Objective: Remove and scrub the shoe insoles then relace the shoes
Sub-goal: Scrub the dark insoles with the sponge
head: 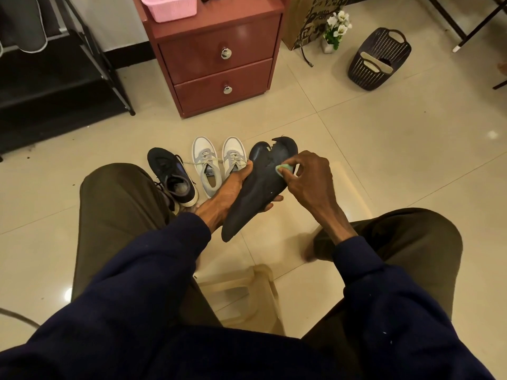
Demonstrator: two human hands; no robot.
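Insole [258,187] beside white sneakers [208,165], nightstand [219,64] beyond

One dark shoe [171,178], two white shoes [205,165], one insole [258,193], one sponge [284,168], two baskets [365,75].

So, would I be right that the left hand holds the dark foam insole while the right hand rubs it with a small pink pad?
The small pad is pale green, not pink. The head view shows the right hand pinching it against the dark foam insole, which the left hand holds.
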